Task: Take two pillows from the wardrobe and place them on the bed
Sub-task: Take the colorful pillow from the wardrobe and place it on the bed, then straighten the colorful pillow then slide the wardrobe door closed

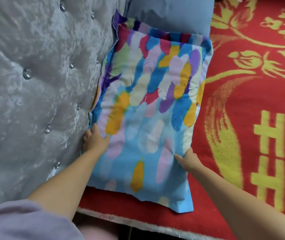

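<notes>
The soft rectangular pillow in its feather-print case of blue, yellow, purple and pink (148, 108) lies on the bed in front of me, its long axis running away from my body toward the plain grey-blue pillow (171, 13) beyond it. Its far end overlaps that grey-blue pillow, and its left long edge presses against the tufted grey velvet headboard with crystal buttons (34, 75). Under it is the red blanket with yellow floral pattern (252, 94).

Both hands are on the near half of the pillow, one on each long side, so neither is much nearer than the other. My left hand (94, 137) is closed over the left edge, thumb on top and fingers tucked down between pillow and headboard. My right hand (187, 160) is pinching the right edge, thumb pressed into the top so the fabric puckers; the fingers underneath are hidden.

I judge this to be the second pillow, being settled into place. What remains, I think, is a small push away from me and toward the headboard to square it up, then letting go.
</notes>
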